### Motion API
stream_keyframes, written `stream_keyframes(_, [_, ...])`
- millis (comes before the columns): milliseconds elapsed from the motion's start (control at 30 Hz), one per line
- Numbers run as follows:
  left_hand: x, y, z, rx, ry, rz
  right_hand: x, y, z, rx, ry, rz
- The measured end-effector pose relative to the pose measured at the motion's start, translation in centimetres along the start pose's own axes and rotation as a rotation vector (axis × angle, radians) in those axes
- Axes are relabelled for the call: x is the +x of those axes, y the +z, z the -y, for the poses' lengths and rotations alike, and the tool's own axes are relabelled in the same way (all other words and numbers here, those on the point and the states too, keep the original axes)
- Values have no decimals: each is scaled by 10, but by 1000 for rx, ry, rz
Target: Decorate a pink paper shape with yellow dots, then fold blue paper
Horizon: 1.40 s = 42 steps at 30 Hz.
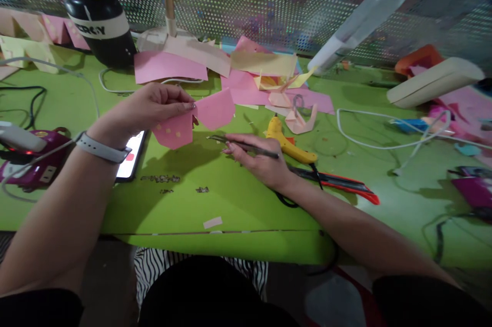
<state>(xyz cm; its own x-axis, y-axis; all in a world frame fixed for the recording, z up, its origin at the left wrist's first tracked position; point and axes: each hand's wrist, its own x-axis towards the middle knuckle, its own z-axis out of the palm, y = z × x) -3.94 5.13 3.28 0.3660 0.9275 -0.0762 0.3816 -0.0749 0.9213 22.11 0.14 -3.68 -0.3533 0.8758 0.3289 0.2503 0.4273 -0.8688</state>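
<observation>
"What are the hands grasping?"
"The left hand [161, 106] pinches a pink paper piece [217, 109] above the table [238, 209]; the right hand [265, 160] grips metal tweezers [251, 147], tips near the paper."
"And around them?"
"A yellow glue gun [292, 147] and red utility knife [348, 184] by the right hand, a lit smartphone [132, 162] below the left wrist."

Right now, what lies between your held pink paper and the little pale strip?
The head view shows small metallic-looking pieces on the green tabletop.
</observation>
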Motion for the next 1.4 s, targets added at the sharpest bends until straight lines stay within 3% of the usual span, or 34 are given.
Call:
stream_keyframes(167, [0, 1, 0, 16, 5, -2, -3, 2, -2, -199, -284, 35])
stream_keyframes(633, [-1, 2, -1, 10, 3, 13, 0, 1, -3, -231, -274, 89])
stream_keyframes(767, [0, 1, 1, 14, -5, 36, 0, 1, -3, -203, -209, 82])
stream_keyframes(1067, [0, 3, -2, 48, -3, 58, 1, -1, -4, 5, 90, 45])
stream_keyframes(1267, [2, 3, 0, 65, 24, 73, 6, -2, -2, 19, 140, 21])
stream_keyframes(1400, [2, 2, -2, 42, 26, 96, 2, -8, 11, 127, 185, 46])
